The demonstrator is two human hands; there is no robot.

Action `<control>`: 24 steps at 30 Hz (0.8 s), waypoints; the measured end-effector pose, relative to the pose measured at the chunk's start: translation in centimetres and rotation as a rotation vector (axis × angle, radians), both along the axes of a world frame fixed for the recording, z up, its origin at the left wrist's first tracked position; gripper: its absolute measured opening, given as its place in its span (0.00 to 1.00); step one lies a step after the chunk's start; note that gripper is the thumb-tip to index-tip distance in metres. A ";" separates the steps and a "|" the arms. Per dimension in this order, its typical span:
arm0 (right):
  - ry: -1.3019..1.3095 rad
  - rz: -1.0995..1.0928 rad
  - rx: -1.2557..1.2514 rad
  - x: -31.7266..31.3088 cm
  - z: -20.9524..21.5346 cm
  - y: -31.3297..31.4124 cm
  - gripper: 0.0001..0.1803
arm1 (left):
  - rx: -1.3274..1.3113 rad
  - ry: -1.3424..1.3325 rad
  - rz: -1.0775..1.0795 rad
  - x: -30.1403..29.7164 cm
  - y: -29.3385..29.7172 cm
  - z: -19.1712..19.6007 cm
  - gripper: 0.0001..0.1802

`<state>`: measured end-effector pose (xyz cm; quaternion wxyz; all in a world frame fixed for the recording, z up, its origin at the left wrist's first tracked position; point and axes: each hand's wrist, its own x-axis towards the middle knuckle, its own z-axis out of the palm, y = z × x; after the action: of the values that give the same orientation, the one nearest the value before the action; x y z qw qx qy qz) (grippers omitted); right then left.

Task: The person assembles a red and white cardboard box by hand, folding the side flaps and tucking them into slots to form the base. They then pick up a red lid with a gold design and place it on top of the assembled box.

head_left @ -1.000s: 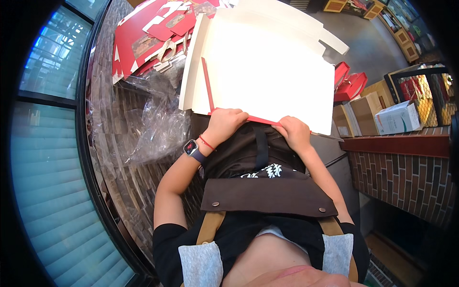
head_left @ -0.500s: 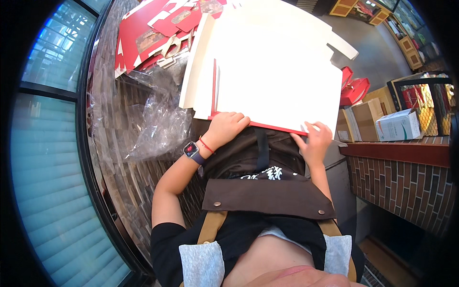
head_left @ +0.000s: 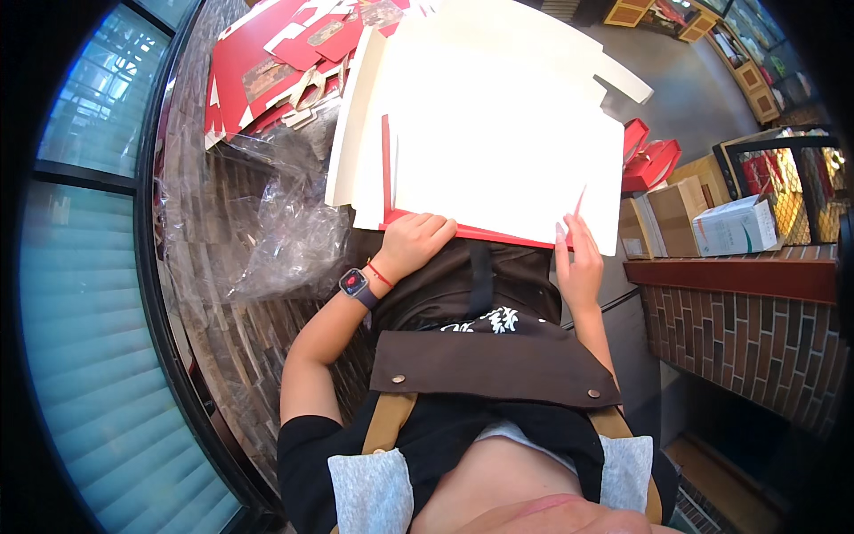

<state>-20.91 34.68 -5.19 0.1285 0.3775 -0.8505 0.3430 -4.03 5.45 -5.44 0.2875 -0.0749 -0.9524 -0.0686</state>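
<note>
In front of me lies a large white cardboard sheet point(head_left: 498, 133) with a red underside, its red edges folded up along the near and left sides. My left hand point(head_left: 418, 238) is closed over the near left part of the folded red edge point(head_left: 507, 237), fingers pressed together on it. At the near right corner my right hand point(head_left: 578, 258) has its fingers stretched up along the sheet, thumb apart from them. Just beyond those fingertips a narrow red fold point(head_left: 580, 200) stands up from the right side. The sheet's underside is mostly hidden.
Red and white card pieces point(head_left: 267, 71) lie heaped at the far left, with crumpled clear plastic point(head_left: 298, 222) nearer me. On the right, a red box point(head_left: 654, 165), brown cartons point(head_left: 676, 209) and a white carton point(head_left: 734, 227) stand by a brick ledge point(head_left: 738, 274).
My right hand has shifted from pinching the near edge to reaching its fingers up over the corner, and a red fold now shows there. The left hand keeps its place on the edge.
</note>
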 end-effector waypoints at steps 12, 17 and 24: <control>-0.183 0.260 0.098 1.0 0.4 1.0 0.13 | 0.031 0.071 -0.035 1.2 0.0 -1.6 0.05; -0.137 0.356 0.168 0.3 0.9 0.5 0.12 | -0.014 0.096 0.001 1.3 0.4 -1.6 0.05; -0.086 0.361 0.208 1.1 0.3 -0.9 0.17 | -0.048 -0.028 0.037 1.6 1.1 -0.8 0.06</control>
<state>-19.82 33.74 -4.88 -0.0111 0.5201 -0.8044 0.2868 -2.41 6.57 -6.25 0.2735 -0.0633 -0.9589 -0.0415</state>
